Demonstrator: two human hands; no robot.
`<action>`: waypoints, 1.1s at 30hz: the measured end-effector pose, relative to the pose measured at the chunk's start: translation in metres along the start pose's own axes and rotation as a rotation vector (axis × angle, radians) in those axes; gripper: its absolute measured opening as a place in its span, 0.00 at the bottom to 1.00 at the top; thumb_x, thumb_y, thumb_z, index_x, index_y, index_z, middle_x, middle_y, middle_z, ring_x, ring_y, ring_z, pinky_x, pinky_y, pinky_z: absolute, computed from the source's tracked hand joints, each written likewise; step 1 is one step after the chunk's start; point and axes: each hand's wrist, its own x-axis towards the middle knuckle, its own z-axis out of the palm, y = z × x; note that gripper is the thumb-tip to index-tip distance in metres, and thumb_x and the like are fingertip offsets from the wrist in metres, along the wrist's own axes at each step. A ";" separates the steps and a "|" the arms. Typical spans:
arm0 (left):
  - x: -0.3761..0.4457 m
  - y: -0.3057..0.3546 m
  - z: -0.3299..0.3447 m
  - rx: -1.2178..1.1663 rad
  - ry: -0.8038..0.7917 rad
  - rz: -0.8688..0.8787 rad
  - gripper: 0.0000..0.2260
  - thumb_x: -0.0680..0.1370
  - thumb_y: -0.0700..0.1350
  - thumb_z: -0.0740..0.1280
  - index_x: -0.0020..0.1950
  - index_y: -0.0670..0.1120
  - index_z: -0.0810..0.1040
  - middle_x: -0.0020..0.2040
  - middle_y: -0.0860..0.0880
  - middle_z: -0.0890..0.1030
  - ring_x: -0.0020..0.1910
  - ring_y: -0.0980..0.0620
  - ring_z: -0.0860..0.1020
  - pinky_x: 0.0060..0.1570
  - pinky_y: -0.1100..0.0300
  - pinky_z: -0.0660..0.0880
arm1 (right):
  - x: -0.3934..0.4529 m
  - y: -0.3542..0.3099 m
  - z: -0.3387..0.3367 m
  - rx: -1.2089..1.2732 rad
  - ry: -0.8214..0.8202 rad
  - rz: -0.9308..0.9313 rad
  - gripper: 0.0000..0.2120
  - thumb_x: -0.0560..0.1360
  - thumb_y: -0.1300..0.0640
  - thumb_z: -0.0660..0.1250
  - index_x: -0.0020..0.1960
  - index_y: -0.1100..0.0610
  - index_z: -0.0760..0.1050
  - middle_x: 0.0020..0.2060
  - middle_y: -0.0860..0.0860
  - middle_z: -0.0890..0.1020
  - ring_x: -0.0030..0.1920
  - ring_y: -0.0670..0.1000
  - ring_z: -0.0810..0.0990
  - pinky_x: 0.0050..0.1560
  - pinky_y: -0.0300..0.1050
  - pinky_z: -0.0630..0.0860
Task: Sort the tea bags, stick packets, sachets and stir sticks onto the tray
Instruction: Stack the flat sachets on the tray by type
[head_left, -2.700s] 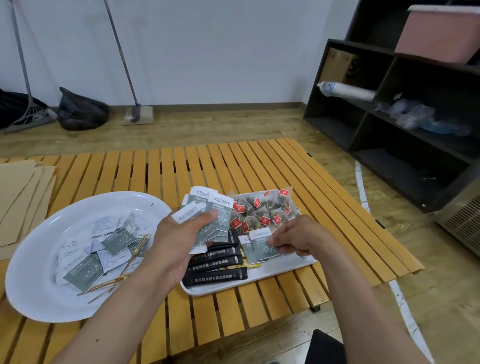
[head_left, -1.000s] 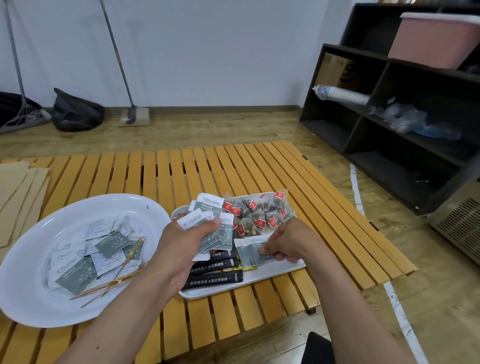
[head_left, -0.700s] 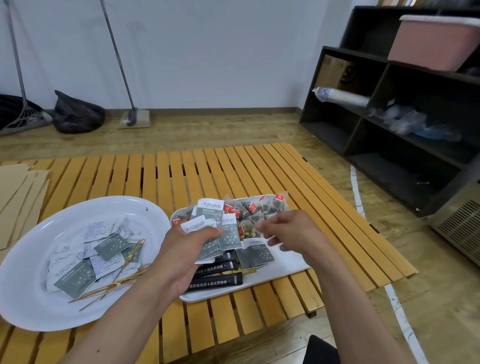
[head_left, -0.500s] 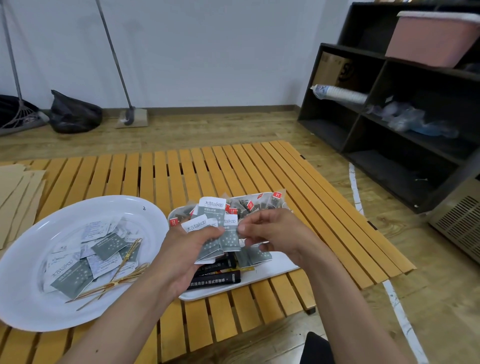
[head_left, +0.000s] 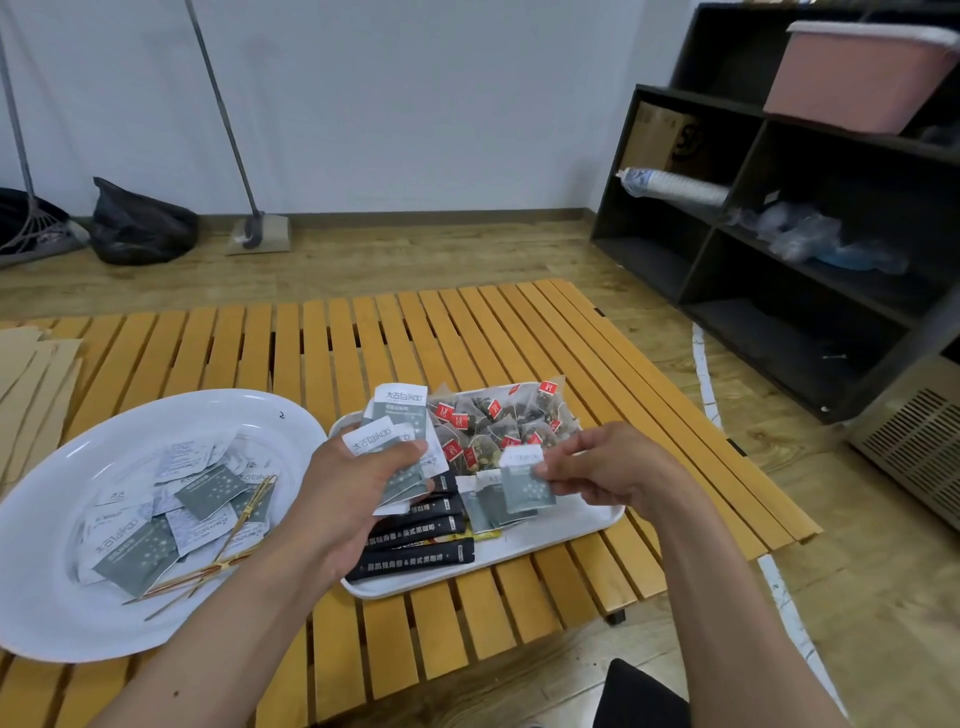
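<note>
My left hand (head_left: 347, 493) grips a fanned stack of grey-and-white sachets (head_left: 397, 415) over the left end of the white rectangular tray (head_left: 530, 540). My right hand (head_left: 610, 470) pinches a single sachet (head_left: 524, 480) by its right edge, just above a few sachets lying on the tray. The tray also holds black stick packets (head_left: 415, 545) at the front left and a pile of clear tea bags with red tags (head_left: 498, 423) at the back. A white oval plate (head_left: 67, 613) to the left holds more sachets (head_left: 171, 514) and several thin stir sticks (head_left: 208, 566).
Everything sits on a low yellow slatted table (head_left: 332, 343). Brown paper sheets (head_left: 31, 374) lie at its left edge. A dark shelf unit (head_left: 789, 218) with a pink bin stands to the right, and a mop and a black bag stand by the far wall.
My right hand went from the sachets on the tray to the stack in my left hand, took one sachet and carried it back right over the tray.
</note>
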 end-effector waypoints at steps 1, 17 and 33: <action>0.000 0.000 -0.001 0.000 -0.010 -0.002 0.17 0.75 0.35 0.74 0.63 0.42 0.79 0.51 0.42 0.88 0.48 0.43 0.87 0.46 0.51 0.82 | 0.004 0.003 -0.001 -0.031 0.016 0.043 0.10 0.68 0.62 0.81 0.47 0.62 0.85 0.39 0.56 0.88 0.35 0.47 0.84 0.28 0.36 0.73; -0.006 -0.003 0.006 0.015 -0.073 -0.017 0.12 0.79 0.41 0.71 0.62 0.48 0.81 0.50 0.46 0.88 0.50 0.46 0.86 0.46 0.52 0.81 | 0.020 0.000 0.023 -0.235 0.087 0.031 0.06 0.68 0.62 0.81 0.41 0.57 0.85 0.43 0.55 0.87 0.38 0.49 0.84 0.31 0.37 0.75; -0.007 -0.010 0.012 0.075 -0.246 -0.014 0.16 0.81 0.39 0.68 0.67 0.51 0.77 0.55 0.46 0.87 0.52 0.44 0.86 0.48 0.48 0.84 | -0.008 -0.018 0.051 0.120 -0.084 -0.246 0.13 0.71 0.49 0.78 0.47 0.58 0.85 0.40 0.49 0.87 0.38 0.45 0.83 0.41 0.42 0.77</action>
